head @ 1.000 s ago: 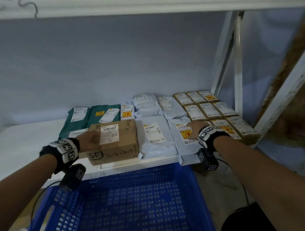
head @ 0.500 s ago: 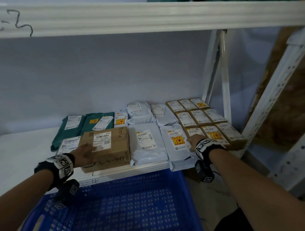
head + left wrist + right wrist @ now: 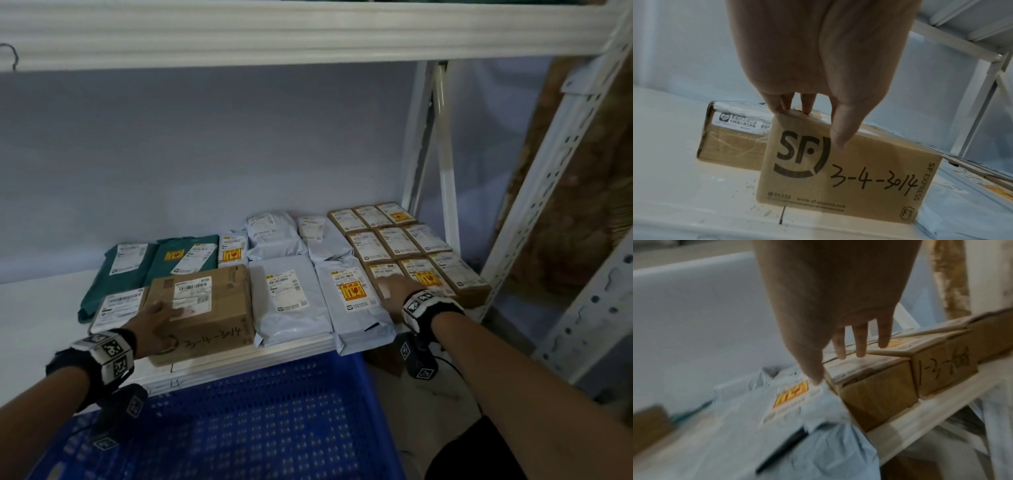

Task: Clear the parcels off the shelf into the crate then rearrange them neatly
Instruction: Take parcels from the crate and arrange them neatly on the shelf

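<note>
A brown SF carton [image 3: 212, 308] [image 3: 849, 175] marked 3-4-3014 sits at the shelf's front edge. My left hand [image 3: 157, 318] [image 3: 816, 128] lies on its front left corner, fingers straight along the top and thumb down the front face. My right hand [image 3: 394, 287] [image 3: 838, 363] hovers open with spread fingers over the front left one of several small brown boxes [image 3: 387, 240] [image 3: 875, 386]. Its thumb touches the labelled grey mailer [image 3: 352, 301] [image 3: 793, 395] beside them. The blue crate [image 3: 274, 428] stands below the shelf edge with nothing visible in it.
Green mailers [image 3: 137, 263], more grey mailers [image 3: 277, 236] and a second carton [image 3: 729, 139] lie on the white shelf [image 3: 291, 353]. The shelf's left part is bare. An upper shelf board [image 3: 308, 31] runs overhead. White perforated uprights [image 3: 548, 205] stand at the right.
My right hand slid right from the grey mailer's sticker to the front small box. My left hand moved from the carton's left side onto its top front corner. The head view tilted up.
</note>
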Available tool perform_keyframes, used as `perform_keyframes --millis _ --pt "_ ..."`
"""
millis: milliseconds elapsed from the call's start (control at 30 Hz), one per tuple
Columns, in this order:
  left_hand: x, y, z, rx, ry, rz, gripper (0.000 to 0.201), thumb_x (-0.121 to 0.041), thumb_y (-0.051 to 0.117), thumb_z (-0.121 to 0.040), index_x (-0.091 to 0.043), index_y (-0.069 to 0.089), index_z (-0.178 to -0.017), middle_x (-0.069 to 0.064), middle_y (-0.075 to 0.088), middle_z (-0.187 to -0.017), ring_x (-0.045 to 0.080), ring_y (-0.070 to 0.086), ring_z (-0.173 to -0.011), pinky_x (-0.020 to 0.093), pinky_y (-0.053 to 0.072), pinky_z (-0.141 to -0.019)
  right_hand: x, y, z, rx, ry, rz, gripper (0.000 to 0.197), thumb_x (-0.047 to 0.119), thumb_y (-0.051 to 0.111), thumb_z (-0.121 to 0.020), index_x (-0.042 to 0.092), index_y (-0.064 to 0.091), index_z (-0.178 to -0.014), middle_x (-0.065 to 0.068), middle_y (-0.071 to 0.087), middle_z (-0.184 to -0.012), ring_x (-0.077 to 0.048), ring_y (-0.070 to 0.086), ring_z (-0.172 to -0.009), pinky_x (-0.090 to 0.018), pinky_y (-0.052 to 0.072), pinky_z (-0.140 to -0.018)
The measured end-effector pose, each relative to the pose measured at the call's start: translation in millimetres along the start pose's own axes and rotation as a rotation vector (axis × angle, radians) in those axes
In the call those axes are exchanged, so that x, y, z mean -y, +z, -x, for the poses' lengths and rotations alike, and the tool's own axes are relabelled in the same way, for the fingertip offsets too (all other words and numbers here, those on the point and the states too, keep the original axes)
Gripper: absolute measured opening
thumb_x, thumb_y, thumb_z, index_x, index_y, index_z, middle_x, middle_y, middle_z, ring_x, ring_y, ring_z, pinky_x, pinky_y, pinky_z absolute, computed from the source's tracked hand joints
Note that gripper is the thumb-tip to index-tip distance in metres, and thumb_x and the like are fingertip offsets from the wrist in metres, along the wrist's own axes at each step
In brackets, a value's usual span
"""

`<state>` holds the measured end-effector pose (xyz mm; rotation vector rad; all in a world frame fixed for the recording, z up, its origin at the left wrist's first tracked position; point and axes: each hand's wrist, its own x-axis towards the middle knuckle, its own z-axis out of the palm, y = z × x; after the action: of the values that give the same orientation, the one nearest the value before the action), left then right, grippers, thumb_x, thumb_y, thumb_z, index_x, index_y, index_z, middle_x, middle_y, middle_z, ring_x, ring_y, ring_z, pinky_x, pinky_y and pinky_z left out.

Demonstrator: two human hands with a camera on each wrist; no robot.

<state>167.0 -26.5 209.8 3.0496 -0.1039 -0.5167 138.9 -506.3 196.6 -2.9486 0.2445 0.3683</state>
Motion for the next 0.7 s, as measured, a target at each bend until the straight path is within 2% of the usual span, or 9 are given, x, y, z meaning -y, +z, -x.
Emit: perform_keyframes --millis 100,200,267,333,433,533,633,700 --pt "-4.7 -15.8 -13.1 0.009 -0.036 0.001 0.069 -0.044 0.062 -0.081 -0.024 0.035 -0.142 0.008 0.027 -0.152 0.027 0.033 -0.137 0.031 0.032 -0.110 -34.1 -15.2 4.3 -0.178 0.133 -0.099 0.084 0.055 0.062 -0.082 0.025 0.025 -0.151 -0.007 0.024 -0.157 -0.031 0.030 -0.141 -0.046 0.028 -0.115" --pt "-45.3 -45.7 -19.2 -0.012 0.008 -0.003 0.069 -0.042 0.066 -0.082 -0.020 0.038 -0.141 0.010 0.031 -0.150 0.027 0.035 -0.136 0.034 0.032 -0.111 -69.5 -20.5 9.4 -0.270 0.235 -0.067 0.090 0.072 0.047 -0.082 0.031 0.010 -0.153 -0.001 0.012 -0.161 -0.028 0.020 -0.145 -0.045 0.021 -0.118" --pt "-89.0 -60.6 -23.5 -0.017 0.096 0.007 0.062 -0.035 0.060 -0.089 -0.015 0.037 -0.142 0.010 0.033 -0.150 0.026 0.037 -0.136 0.032 0.033 -0.109 -82.8 -24.0 11.1 -0.234 0.367 -0.089 0.084 0.068 0.045 -0.086 0.029 0.011 -0.152 -0.007 0.013 -0.159 -0.033 0.021 -0.143 -0.048 0.022 -0.116" --pt "-136.7 -66.0 -28.3 -0.047 0.200 0.012 0.058 -0.035 0.057 -0.091 -0.012 0.039 -0.140 0.008 0.036 -0.148 0.026 0.041 -0.132 0.030 0.034 -0.106 -94.7 -24.0 3.3 -0.190 0.426 -0.147 0.081 0.063 0.047 -0.088 0.027 0.012 -0.152 -0.009 0.014 -0.158 -0.034 0.019 -0.143 -0.052 0.019 -0.117" --pt "-198.7 -63.3 -46.6 -0.039 0.340 0.089 0.065 -0.047 0.062 -0.084 -0.022 0.037 -0.140 0.006 0.032 -0.150 0.024 0.036 -0.136 0.034 0.029 -0.113 -110.2 -16.3 -9.3 -0.162 0.385 -0.206 0.075 0.059 0.042 -0.093 0.024 0.014 -0.153 -0.006 0.016 -0.160 -0.030 0.021 -0.144 -0.046 0.018 -0.119" --pt "-262.3 -52.4 -64.5 0.037 0.459 0.095 0.061 -0.044 0.058 -0.087 -0.022 0.036 -0.140 0.004 0.034 -0.148 0.025 0.036 -0.136 0.034 0.029 -0.112 -118.4 -6.5 -26.0 -0.155 0.312 -0.137 0.074 0.061 0.037 -0.092 0.027 0.015 -0.153 -0.002 0.014 -0.161 -0.025 0.021 -0.145 -0.038 0.017 -0.120" --pt "-316.9 -38.1 -78.7 0.089 0.530 0.100 0.064 -0.045 0.056 -0.089 -0.024 0.031 -0.144 0.006 0.026 -0.153 0.026 0.032 -0.138 0.037 0.029 -0.114 -124.4 -2.2 -47.2 -0.126 0.336 -0.134 0.073 0.059 0.036 -0.089 0.024 0.024 -0.151 -0.005 0.024 -0.158 -0.027 0.028 -0.142 -0.038 0.023 -0.117" --pt "-344.4 -27.2 -91.8 0.123 0.546 0.078 0.065 -0.045 0.052 -0.091 -0.023 0.025 -0.147 0.006 0.021 -0.156 0.026 0.027 -0.141 0.037 0.028 -0.115 -121.8 -9.0 -58.4 -0.164 0.398 -0.057 0.062 0.052 0.035 -0.089 0.024 0.039 -0.144 -0.005 0.040 -0.150 -0.031 0.039 -0.134 -0.048 0.029 -0.112"
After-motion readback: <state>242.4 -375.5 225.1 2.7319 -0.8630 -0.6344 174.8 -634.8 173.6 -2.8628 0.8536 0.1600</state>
